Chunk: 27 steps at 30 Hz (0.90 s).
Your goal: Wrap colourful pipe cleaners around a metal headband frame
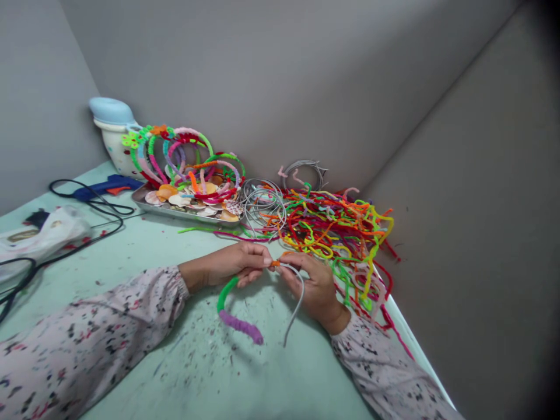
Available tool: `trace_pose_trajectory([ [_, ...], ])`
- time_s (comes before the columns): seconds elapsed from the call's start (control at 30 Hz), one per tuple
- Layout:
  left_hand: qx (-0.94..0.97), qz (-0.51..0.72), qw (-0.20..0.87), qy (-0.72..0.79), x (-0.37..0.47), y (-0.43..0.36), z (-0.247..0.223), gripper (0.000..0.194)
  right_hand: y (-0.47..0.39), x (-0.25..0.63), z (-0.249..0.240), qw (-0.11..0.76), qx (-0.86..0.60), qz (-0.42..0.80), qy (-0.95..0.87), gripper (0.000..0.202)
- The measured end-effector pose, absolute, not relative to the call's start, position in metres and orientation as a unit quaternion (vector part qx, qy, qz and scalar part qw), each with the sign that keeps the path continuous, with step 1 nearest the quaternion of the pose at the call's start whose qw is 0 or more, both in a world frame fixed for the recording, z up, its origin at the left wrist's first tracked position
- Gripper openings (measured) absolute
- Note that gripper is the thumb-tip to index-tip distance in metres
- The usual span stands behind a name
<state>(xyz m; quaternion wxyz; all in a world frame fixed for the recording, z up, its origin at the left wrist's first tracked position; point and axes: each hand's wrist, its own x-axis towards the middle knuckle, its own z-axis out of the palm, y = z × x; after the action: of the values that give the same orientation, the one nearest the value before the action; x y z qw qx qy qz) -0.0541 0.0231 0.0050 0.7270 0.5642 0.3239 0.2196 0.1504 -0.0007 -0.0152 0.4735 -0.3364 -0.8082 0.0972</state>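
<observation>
Purple section (240,327) and green section (225,296) looked done, orange wrap (275,263) barely begun; wire (300,298) beyond was bare. Left hand (249,262) pinched orange wrap, right hand (310,284) wire.

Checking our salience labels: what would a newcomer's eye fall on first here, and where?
Probably the tangled heap of bright fuzzy strips, on the right of the pale green table. Next, the multicoloured hoops bunched over seashells in a metal tray, back left. Then, front and centre, the left hand and right hand on a curved piece, purple, green, orange and grey.
</observation>
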Motion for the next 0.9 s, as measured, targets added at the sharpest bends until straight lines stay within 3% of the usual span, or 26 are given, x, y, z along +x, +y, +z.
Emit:
trace_pose_trajectory([
  [0.3,0.593,0.217,0.709,0.314,-0.0539,0.0223,0.0059,0.031,-0.0013,0.1480,-0.0142,0.488,-0.330,0.095,-0.802,0.012],
  [0.57,0.540,0.211,0.758,0.300,-0.0533,0.0231,0.0025,0.021,-0.0045,0.1478,-0.0104,0.495,-0.324,0.098,-0.800,0.013],
  [0.9,0.519,0.269,0.749,0.312,-0.0497,0.0212,-0.0010,0.023,-0.0041,0.1478,-0.0104,0.482,-0.282,0.059,-0.828,0.021],
])
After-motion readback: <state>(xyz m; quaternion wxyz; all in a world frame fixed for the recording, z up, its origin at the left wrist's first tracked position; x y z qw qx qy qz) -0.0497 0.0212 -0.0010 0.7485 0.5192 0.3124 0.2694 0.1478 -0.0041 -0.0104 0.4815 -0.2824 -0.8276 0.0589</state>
